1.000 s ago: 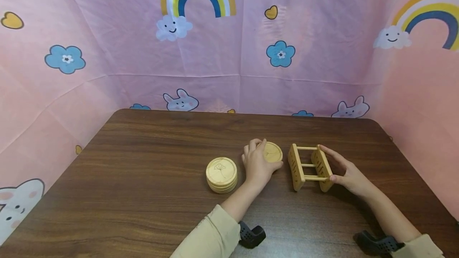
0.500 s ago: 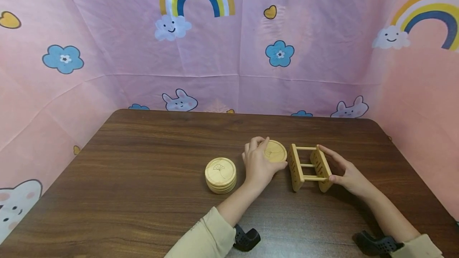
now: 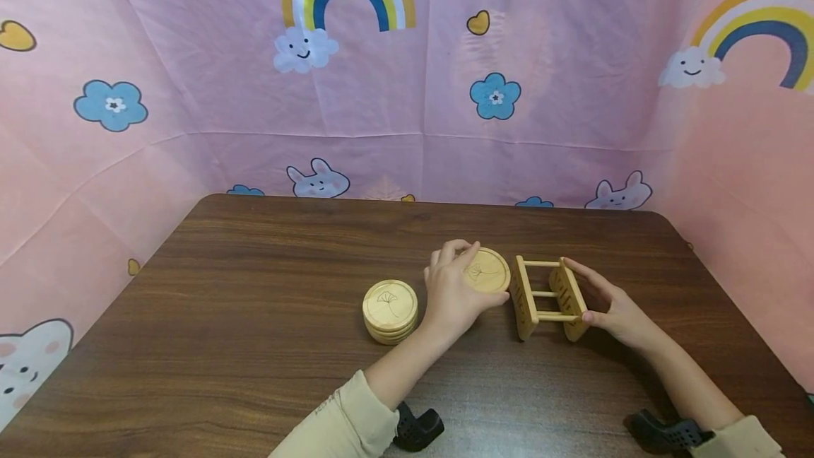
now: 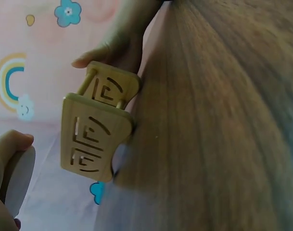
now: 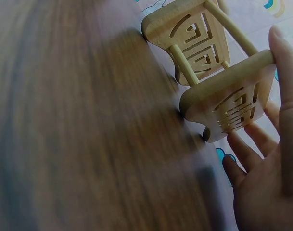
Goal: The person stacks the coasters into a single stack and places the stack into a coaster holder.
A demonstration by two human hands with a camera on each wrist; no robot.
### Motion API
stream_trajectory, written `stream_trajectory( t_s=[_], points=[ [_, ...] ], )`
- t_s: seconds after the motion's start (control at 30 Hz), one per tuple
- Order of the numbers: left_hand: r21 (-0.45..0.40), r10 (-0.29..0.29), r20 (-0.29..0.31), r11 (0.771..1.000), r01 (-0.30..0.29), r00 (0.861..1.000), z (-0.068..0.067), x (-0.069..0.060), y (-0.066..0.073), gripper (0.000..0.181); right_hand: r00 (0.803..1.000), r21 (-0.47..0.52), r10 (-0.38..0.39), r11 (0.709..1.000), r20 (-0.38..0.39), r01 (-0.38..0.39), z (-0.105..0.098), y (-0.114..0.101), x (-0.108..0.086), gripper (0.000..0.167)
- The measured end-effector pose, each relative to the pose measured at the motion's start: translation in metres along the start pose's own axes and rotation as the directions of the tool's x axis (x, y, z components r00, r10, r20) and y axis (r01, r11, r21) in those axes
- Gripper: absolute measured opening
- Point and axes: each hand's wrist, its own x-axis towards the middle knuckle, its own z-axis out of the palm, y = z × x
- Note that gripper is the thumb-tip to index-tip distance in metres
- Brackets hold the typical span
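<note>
My left hand pinches a round wooden coaster by its edge, the thumb at the near side and fingers at the far side. A fine line drawing shows on its face. Just right of it stands a wooden coaster rack, two slotted side panels joined by rods. In the left wrist view, the coaster is tilted on edge, apart from the rack. My right hand holds the rack's right panel between thumb and fingers; the right wrist view shows its fingertips against that panel.
A stack of several matching coasters stands left of my left hand, a ginkgo leaf drawn on the top one. Everything rests on a dark wooden table. A patterned pink cloth hangs behind it and along both sides.
The coaster in my left hand has shifted slightly right towards the rack and turned a little, while the left forearm has swung leftwards. My right hand and the rack have hardly moved.
</note>
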Motion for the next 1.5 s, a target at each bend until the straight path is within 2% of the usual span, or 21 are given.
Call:
stream_trajectory(
  t_s=[0.17,0.43,0.77,0.93,1.4,1.5],
  points=[
    [-0.025,0.032,0.015,0.999,-0.031,0.999,-0.012,0.0,0.002,0.084,1.0,-0.016,-0.007,1.0,0.003,0.007,0.001,-0.001,0.0,0.075],
    [-0.028,0.015,0.079,1.0,-0.012,0.997,-0.03,-0.002,0.001,0.087,1.0,0.026,-0.017,1.0,0.011,0.016,0.001,0.001,0.002,0.075],
    [-0.075,0.033,0.159,0.997,-0.021,0.987,-0.049,-0.004,-0.004,0.089,0.999,0.029,-0.032,0.999,0.016,0.032,0.001,0.0,0.002,0.075],
    [-0.055,0.05,0.191,0.998,-0.041,0.98,-0.058,-0.006,-0.006,0.088,1.0,0.002,-0.007,1.0,0.001,0.007,0.0,0.001,0.002,0.075],
    [-0.083,0.063,0.232,0.996,-0.044,0.971,-0.079,-0.013,-0.013,0.087,1.0,0.015,-0.009,1.0,-0.004,0.009,0.0,0.0,0.001,0.076],
    [-0.103,0.05,0.236,0.994,-0.026,0.97,-0.083,-0.013,-0.014,0.086,1.0,0.022,-0.007,1.0,-0.001,0.007,0.0,-0.001,0.001,0.076]
  ],
)
